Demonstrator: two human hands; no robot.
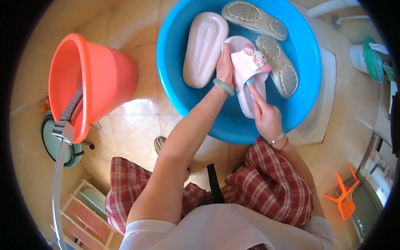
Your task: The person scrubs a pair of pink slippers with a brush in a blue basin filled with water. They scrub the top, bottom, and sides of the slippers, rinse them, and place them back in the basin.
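A pale pink slipper (248, 108) with a bow-like figure on its strap is tilted over the blue basin (166, 71). Gripping its left side is my left hand (225, 70). My right hand (268, 120) is closed around a slim light-blue brush (249, 81), index finger stretched along it, pressed into the foot opening; the brush's far end is hidden under the strap. A second pink slipper (205, 49) lies sole up in the basin's left part. Two greyish clear-soled shoes (255, 20) lie sole up at the back and right. Water shows in the basin.
An orange-red bucket (110, 71) is tipped on its side at the left, a grey brush (71, 104) at its mouth. A white tray (327, 98) sits beside the basin. An orange plastic rack (345, 198) stands at the lower right. A metal-jointed pole (58, 179) rises at the left.
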